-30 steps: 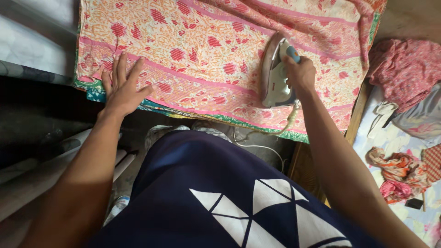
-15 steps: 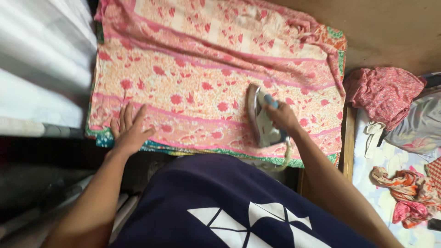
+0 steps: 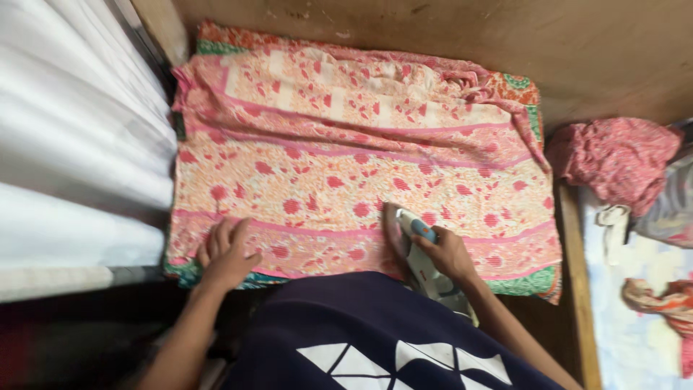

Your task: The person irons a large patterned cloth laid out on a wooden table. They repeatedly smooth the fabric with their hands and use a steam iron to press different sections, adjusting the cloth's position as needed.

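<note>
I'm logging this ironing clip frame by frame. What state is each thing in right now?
Pink floral cloth: spread flat, bunched at the far right corner.
Iron: soleplate down on the cloth's near edge, gripped.
Right hand: closed around the iron's handle.
Left hand: open, palm down, pressing the cloth's near left edge.
Pink garment: crumpled in a heap to the right.
White curtain: hanging in folds at left.

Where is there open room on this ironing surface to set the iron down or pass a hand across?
The widest free stretch is the middle of the pink floral cloth, between the rumpled far edge and the two hands. The near edge is crowded: the left hand presses the cloth, and the right hand has its grip on the iron. To the right, a crumpled pink garment fills the space.
</note>
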